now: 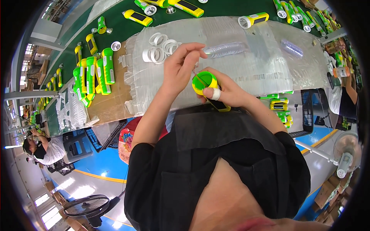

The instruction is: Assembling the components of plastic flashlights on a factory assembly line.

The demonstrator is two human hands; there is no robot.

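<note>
The right hand (pixel 230 92), white tape (pixel 216 94) around its thumb, grasps a yellow-and-green plastic flashlight body (pixel 209 79); its round, open end faces up, between thumb and fingers. Just above that opening, the left hand (pixel 181 69) pinches a thin reddish wire (pixel 199 78) running down inside. White plastic rings (pixel 146 56) lie beyond the left hand.

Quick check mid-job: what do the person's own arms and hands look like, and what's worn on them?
Black short sleeves cover the upper arms, leaving the forearms bare. The left hand and right hand wear no gloves. A white band, perhaps tape, wraps the right thumb. No watch or bracelet shows.
</note>
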